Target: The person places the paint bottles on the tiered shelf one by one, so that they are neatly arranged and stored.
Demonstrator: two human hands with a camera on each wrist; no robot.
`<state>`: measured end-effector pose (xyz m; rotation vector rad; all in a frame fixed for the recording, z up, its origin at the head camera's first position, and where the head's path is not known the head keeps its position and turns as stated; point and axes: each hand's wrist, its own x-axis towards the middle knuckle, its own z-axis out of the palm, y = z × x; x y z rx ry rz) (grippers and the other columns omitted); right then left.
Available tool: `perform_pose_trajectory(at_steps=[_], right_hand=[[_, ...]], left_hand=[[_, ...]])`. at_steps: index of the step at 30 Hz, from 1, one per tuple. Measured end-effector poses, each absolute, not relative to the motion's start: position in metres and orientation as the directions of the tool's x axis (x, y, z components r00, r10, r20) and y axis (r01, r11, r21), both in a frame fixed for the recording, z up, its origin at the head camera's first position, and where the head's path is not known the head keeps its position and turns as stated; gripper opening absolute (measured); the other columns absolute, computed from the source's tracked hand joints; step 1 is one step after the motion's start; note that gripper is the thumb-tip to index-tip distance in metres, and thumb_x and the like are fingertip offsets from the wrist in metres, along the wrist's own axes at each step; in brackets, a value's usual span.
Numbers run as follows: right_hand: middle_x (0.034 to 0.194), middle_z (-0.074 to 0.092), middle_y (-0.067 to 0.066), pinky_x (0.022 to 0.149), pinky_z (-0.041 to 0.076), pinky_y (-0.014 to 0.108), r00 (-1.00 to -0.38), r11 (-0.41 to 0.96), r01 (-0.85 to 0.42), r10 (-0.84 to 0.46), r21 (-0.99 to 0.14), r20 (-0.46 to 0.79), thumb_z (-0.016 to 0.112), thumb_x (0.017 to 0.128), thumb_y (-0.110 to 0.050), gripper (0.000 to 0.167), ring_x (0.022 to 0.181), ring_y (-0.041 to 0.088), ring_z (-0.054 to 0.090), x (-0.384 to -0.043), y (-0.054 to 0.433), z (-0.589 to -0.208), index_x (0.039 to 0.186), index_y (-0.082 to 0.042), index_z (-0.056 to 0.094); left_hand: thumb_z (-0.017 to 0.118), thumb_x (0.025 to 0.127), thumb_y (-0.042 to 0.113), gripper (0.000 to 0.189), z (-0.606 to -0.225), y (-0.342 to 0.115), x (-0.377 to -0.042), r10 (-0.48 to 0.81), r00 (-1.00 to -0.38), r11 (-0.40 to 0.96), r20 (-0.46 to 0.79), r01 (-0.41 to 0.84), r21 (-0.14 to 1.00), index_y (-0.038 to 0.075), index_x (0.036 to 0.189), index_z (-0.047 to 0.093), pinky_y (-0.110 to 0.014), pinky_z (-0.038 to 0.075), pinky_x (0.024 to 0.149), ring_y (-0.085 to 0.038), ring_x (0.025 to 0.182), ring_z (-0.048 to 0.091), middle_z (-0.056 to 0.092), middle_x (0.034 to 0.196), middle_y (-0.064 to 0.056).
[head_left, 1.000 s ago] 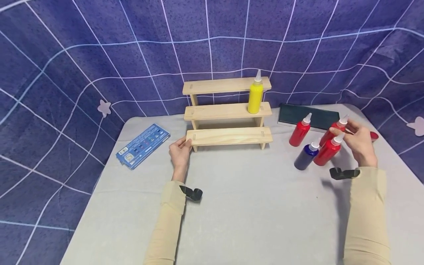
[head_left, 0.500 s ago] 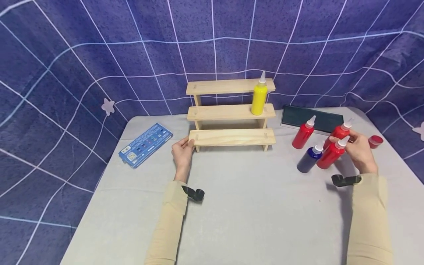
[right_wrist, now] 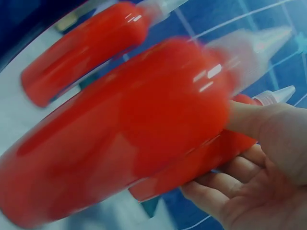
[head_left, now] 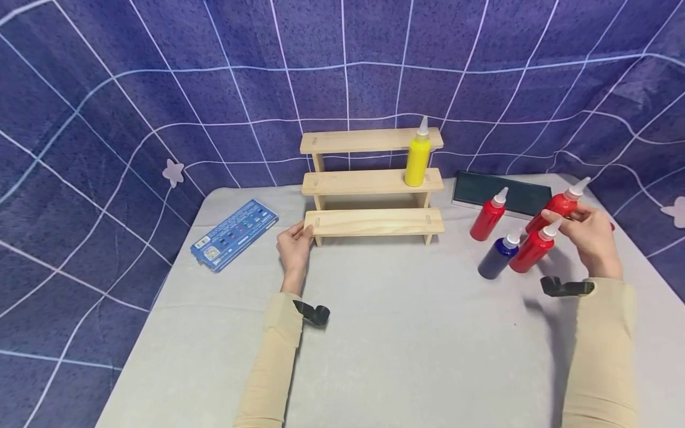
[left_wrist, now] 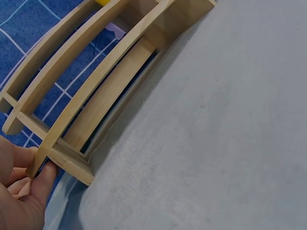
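Observation:
The three-tier wooden rack (head_left: 374, 222) stands on the table, and a yellow squeeze bottle (head_left: 417, 161) is upright at the right of its middle tier. My left hand (head_left: 294, 249) pinches the left end of the lowest tier between thumb and fingers, as the left wrist view shows. At the right, my right hand (head_left: 591, 241) grips a red squeeze bottle (head_left: 561, 206) by its upper part. In the right wrist view a nearer red bottle (right_wrist: 120, 129) partly hides the held one (right_wrist: 180, 175). Beside them stand another red bottle (head_left: 487, 219) and a dark blue bottle (head_left: 497, 258).
A blue printed box (head_left: 234, 236) lies left of the rack. Behind the bottles lies a dark flat panel (head_left: 497, 193) with a pale edge. A small red object (head_left: 612, 226) is mostly hidden by my right hand. A blue grid-patterned curtain (head_left: 225, 107) hangs behind the table.
My right hand has raised the rear red bottle and moved it slightly right, away from the other bottles. My left hand stays at the rack's end.

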<state>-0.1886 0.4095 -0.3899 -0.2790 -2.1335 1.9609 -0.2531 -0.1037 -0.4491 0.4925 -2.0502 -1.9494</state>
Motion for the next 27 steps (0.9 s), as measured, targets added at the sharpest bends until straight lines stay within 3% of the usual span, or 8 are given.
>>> perform_pose_trajectory(at_steps=[5,11,14,19,22,27], right_hand=[[0.070,0.069,-0.017,0.059,0.047,0.005,-0.944,0.063,-0.035,0.326,-0.997,0.054,0.074,0.084,-0.002,0.025,0.065,-0.003,0.059,-0.185,0.402,-0.366,0.084,-0.027,0.071],[0.067,0.064,-0.028,0.031,0.033,0.024,-0.909,0.323,0.061,0.410,-0.944,0.081,0.076,0.086,-0.022,0.018,0.061,-0.002,0.049,-0.179,0.392,-0.333,0.089,-0.038,0.066],[0.070,0.066,-0.026,0.037,0.040,0.021,-0.896,0.298,-0.014,0.421,-0.954,0.144,0.076,0.085,-0.016,0.021,0.067,-0.002,0.053,-0.176,0.385,-0.319,0.092,-0.033,0.068],[0.073,0.070,-0.018,0.061,0.046,0.004,-0.883,0.179,-0.156,0.416,-0.971,0.219,0.078,0.080,-0.001,0.025,0.071,-0.003,0.061,-0.169,0.370,-0.297,0.091,-0.024,0.072],[0.073,0.071,-0.017,0.061,0.046,0.005,-0.884,0.189,-0.153,0.413,-0.970,0.220,0.079,0.080,-0.002,0.024,0.071,-0.002,0.061,-0.165,0.362,-0.286,0.091,-0.022,0.073],[0.074,0.068,-0.025,0.054,0.043,0.012,-0.902,0.338,-0.068,0.381,-0.939,0.203,0.077,0.084,-0.012,0.022,0.072,-0.006,0.060,-0.158,0.350,-0.275,0.094,-0.031,0.071]], left_hand=[[0.067,0.091,0.005,0.034,-0.448,-0.105,-0.253,-0.422,-0.906,0.028,-0.041,-0.059,0.998,-0.007,0.122,0.063,-0.017,0.059,0.079,-0.029,0.105,0.068,0.066,0.116,-0.026],[0.066,0.091,0.003,0.033,-0.447,-0.107,-0.252,-0.425,-0.904,0.025,-0.038,-0.053,0.998,-0.007,0.122,0.063,-0.021,0.060,0.081,-0.031,0.105,0.067,0.066,0.116,-0.026],[0.066,0.091,0.003,0.033,-0.447,-0.108,-0.252,-0.427,-0.903,0.027,-0.037,-0.054,0.998,-0.007,0.122,0.064,-0.022,0.060,0.081,-0.031,0.105,0.068,0.066,0.116,-0.026],[0.067,0.090,0.004,0.033,-0.447,-0.108,-0.253,-0.427,-0.904,0.029,-0.035,-0.052,0.998,-0.007,0.122,0.064,-0.020,0.060,0.080,-0.029,0.104,0.068,0.067,0.116,-0.025],[0.068,0.090,0.005,0.034,-0.447,-0.108,-0.253,-0.420,-0.907,0.024,-0.042,-0.058,0.998,-0.006,0.122,0.064,-0.019,0.060,0.080,-0.028,0.105,0.068,0.067,0.116,-0.025],[0.067,0.090,0.004,0.033,-0.447,-0.105,-0.252,-0.415,-0.909,0.027,-0.051,-0.068,0.997,-0.006,0.121,0.064,-0.020,0.060,0.080,-0.029,0.104,0.068,0.067,0.115,-0.025]])
